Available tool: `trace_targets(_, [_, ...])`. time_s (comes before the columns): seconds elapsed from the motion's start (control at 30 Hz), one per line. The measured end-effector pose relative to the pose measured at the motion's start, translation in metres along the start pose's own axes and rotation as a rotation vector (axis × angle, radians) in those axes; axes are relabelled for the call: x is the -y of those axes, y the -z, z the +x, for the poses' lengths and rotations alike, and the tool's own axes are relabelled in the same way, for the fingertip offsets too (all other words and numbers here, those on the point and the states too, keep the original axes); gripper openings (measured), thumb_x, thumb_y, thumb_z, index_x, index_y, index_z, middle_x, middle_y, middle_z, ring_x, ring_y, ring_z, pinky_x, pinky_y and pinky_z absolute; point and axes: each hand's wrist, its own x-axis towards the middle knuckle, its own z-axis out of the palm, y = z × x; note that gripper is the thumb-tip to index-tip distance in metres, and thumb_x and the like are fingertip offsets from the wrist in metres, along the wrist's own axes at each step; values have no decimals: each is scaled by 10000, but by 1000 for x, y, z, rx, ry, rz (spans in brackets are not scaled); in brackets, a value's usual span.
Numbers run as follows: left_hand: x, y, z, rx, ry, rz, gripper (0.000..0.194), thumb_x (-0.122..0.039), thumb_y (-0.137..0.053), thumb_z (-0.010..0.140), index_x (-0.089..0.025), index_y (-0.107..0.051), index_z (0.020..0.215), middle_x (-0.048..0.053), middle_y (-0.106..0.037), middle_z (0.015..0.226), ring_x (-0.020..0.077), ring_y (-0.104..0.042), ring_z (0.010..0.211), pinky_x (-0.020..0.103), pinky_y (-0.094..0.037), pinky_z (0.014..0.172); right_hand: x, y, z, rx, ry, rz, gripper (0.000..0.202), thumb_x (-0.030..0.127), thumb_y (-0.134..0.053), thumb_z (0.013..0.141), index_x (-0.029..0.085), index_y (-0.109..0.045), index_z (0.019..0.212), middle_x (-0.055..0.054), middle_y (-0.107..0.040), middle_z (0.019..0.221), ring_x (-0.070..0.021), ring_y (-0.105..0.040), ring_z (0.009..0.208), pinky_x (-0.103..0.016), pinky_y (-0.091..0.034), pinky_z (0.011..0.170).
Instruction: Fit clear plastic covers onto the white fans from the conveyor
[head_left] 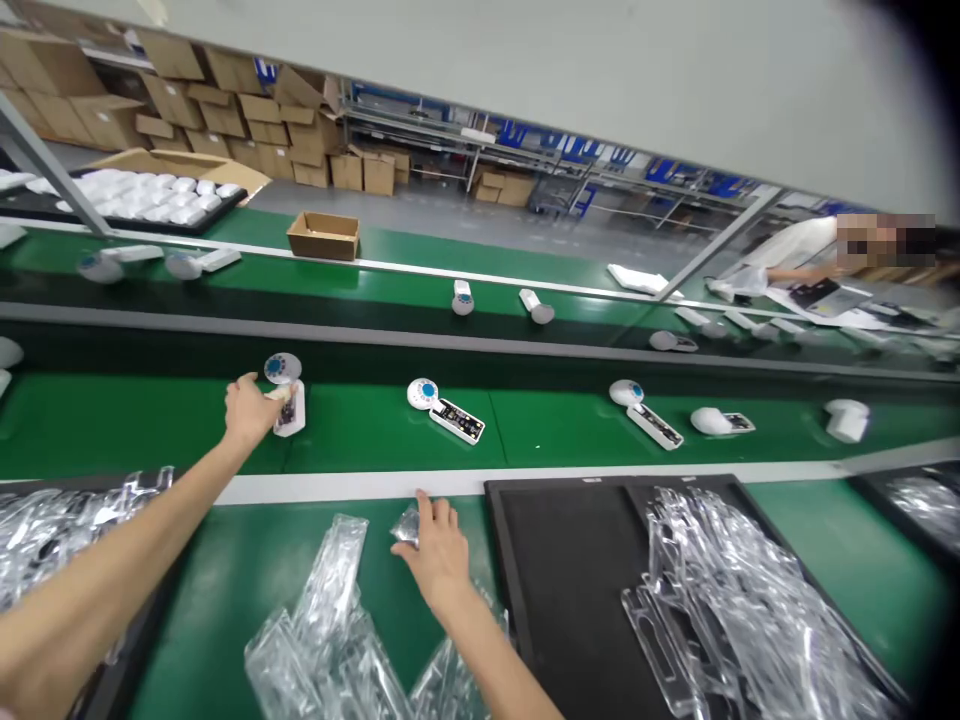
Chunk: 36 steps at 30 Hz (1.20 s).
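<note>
My left hand [251,408] reaches over the green belt, its fingers closed at the edge of a white device [292,418] with a round head and blue buttons. Part of the device's circuit board is hidden by the fingertips. Above the near green worktop, my right hand [441,550] has a small clear plastic piece [407,526] between thumb and index finger. To the left of my right forearm lies a loose pile of clear plastic parts [330,630]. Another white device [456,420], its circuit board showing, rests on the belt between and beyond my hands.
A black tray [570,580] with many clear plastic parts [750,600] stands on the right; another tray of clear parts [52,530] is at left. More white devices [654,425] lie along the belt. Across the line are a small carton [324,237] and a co-worker [795,255].
</note>
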Motion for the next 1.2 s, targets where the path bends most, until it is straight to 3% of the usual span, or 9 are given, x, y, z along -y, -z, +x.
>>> trace_targets(0.1, [17, 4, -50, 121, -13, 144, 404, -530, -695, 569, -212, -619, 807, 74, -651, 764, 295, -599, 776, 335, -395, 665, 6, -13, 9, 45, 23, 50, 387, 85, -572, 692, 195, -576, 1063, -99, -621, 978, -257, -568, 922, -385, -415, 793])
trace_targets(0.2, [37, -9, -117, 469, -23, 367, 369, -599, -655, 582, -256, -623, 714, 19, -578, 542, 263, -570, 585, 316, -348, 595, 8, -4, 13, 89, 56, 182, 145, 165, -468, 795, 199, -604, 833, -36, -626, 807, -187, -586, 764, -304, -416, 731])
trace_targets(0.3, [54, -30, -159, 450, -39, 278, 281, -473, -660, 617, -254, -606, 783, 29, -601, 693, 235, -548, 607, 305, -325, 603, 11, 17, 7, 103, 53, 279, 208, 254, -410, 834, 191, -598, 773, -20, -606, 706, -173, -569, 693, -290, -409, 685])
trace_targets(0.47, [58, -46, -167, 535, 13, -50, 262, -447, -600, 668, -201, -514, 643, -21, -490, 592, 139, -446, 527, 237, -310, 513, 17, 52, -20, 304, 12, 611, 337, 270, -497, 778, 174, -580, 1091, 2, -648, 731, -145, -600, 696, -260, -430, 678])
trace_targets(0.57, [47, -36, -170, 629, 39, -158, 351, -530, -590, 675, -185, -541, 712, -50, -441, 528, 100, -345, 438, 217, -251, 428, 18, 63, -36, 414, -35, 819, 219, 299, -589, 728, 160, -666, 879, -8, -657, 688, -140, -587, 656, -260, -412, 674])
trace_targets(0.7, [24, -12, -183, 653, 53, -316, 464, -476, -661, 658, -167, -628, 1003, -59, -448, 506, 93, -336, 439, 205, -251, 422, 28, 77, -59, 248, 53, 541, 152, 253, -540, 761, 197, -672, 712, -6, -631, 645, -153, -560, 622, -274, -398, 622])
trace_targets(0.93, [0, 22, -207, 652, 8, -369, 283, -444, -634, 694, -163, -671, 695, 12, -528, 571, 123, -419, 498, 220, -308, 435, 57, 111, -91, 47, 523, 255, 230, 173, -459, 871, 258, -657, 790, -19, -638, 802, -187, -546, 837, -316, -428, 741])
trace_targets(1.1, [1, 38, -214, 501, -237, -268, 205, -362, -598, 736, -199, -638, 618, 41, -590, 739, 186, -527, 687, 256, -384, 601, 51, 117, -89, -36, 514, 92, 246, 214, -424, 909, 257, -653, 830, -26, -576, 743, -183, -529, 762, -308, -429, 664])
trace_targets(1.2, [3, 47, -218, 413, -304, -136, 241, -402, -537, 783, -221, -661, 683, 38, -612, 713, 199, -552, 698, 269, -396, 643, 28, 100, -90, 7, 484, -22, 156, 182, -475, 884, 254, -611, 909, -19, -590, 805, -187, -546, 791, -307, -446, 694])
